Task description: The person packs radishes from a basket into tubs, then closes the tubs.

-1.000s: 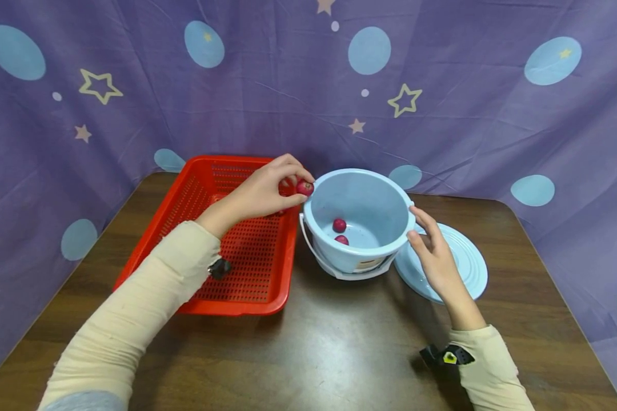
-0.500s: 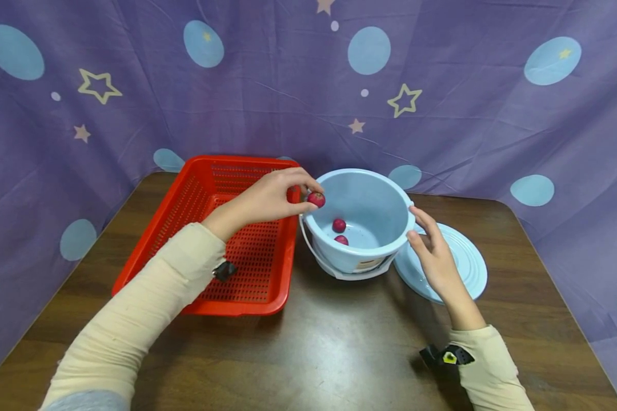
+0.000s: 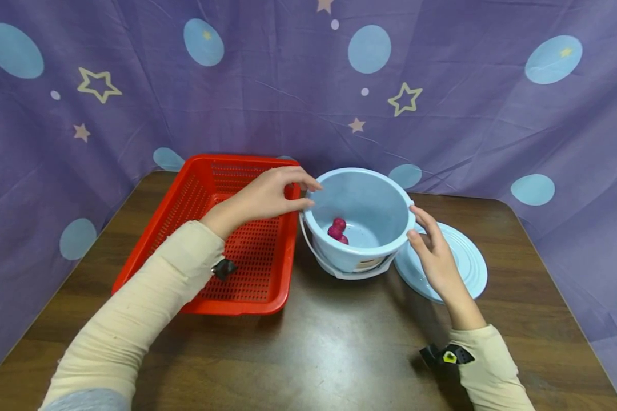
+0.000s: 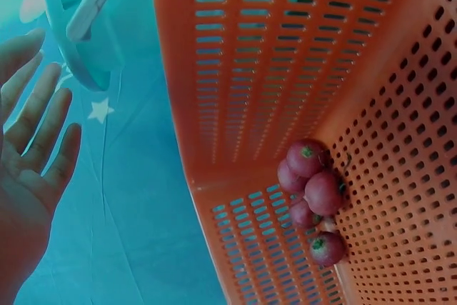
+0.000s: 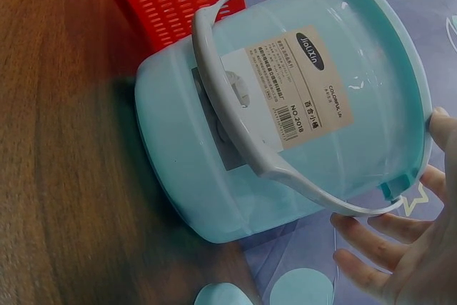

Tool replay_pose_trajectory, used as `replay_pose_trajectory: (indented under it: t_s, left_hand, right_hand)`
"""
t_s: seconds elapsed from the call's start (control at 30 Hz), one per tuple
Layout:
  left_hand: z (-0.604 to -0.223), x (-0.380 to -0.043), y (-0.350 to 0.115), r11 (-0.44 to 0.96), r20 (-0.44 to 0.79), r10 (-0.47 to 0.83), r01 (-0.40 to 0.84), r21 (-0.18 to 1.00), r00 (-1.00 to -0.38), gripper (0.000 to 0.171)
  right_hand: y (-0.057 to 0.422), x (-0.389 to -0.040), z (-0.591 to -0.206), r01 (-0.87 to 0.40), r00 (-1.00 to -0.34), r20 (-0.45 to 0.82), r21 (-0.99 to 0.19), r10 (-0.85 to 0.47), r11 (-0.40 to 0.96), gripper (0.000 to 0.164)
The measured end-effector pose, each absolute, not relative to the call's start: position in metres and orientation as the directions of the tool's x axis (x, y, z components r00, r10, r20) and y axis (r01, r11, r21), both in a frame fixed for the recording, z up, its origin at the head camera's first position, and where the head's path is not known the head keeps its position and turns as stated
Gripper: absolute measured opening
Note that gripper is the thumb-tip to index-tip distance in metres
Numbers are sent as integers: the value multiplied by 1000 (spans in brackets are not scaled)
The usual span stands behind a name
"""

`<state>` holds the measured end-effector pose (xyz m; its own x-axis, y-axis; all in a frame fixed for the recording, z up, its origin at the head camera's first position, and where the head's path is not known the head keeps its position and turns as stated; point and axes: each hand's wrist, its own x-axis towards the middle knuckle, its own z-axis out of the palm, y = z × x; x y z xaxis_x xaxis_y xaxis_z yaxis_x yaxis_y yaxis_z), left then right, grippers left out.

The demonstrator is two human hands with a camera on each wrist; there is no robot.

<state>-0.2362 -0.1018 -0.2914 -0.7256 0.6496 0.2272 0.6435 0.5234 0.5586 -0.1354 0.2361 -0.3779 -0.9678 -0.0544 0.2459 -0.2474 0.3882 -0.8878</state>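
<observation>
In the head view, my left hand (image 3: 275, 197) hovers at the left rim of a light blue bucket (image 3: 360, 260), thumb and fingers apart with nothing between them. The left wrist view also shows its fingers spread. Inside the bucket, three red radishes (image 3: 335, 232) sit close together on the left. My right hand (image 3: 434, 260) touches the bucket's right rim with thumb and fingertips, its fingers fairly straight. A red perforated basket (image 3: 259, 308) stands left of the bucket. Several radishes (image 4: 323, 192) with cut green tops lie bunched in its corner in the left wrist view.
A round light blue lid (image 3: 465, 262) lies on the wooden table (image 3: 329, 354) right of the bucket, partly behind my right hand. The bucket's pale handle (image 5: 235, 126) hangs down its front, across the label. A purple patterned cloth (image 3: 308, 85) hangs behind the table.
My left hand moved right to the bucket's rim and let go of the radish it pinched. A third radish now shows in the bucket. The right hand stays put.
</observation>
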Motion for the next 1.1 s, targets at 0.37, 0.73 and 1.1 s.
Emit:
replay_pose_trajectory:
  t_s: [0.37, 0.73, 1.1]
  left_hand:
    - [-304, -254, -122, 537, 272, 576, 608, 585, -771, 25]
    - [-329, -276, -146, 600, 193, 468, 471, 647, -862, 26]
    - [-369, -297, -158, 690, 135, 362, 362, 627, -922, 24]
  right_hand:
    - [236, -136, -378, -237, -970, 238, -890, -48, 390, 50]
    - [237, -136, -378, -246, -968, 246, -892, -52, 378, 50]
    - [238, -137, -377, -243, -969, 240, -893, -57, 380, 50]
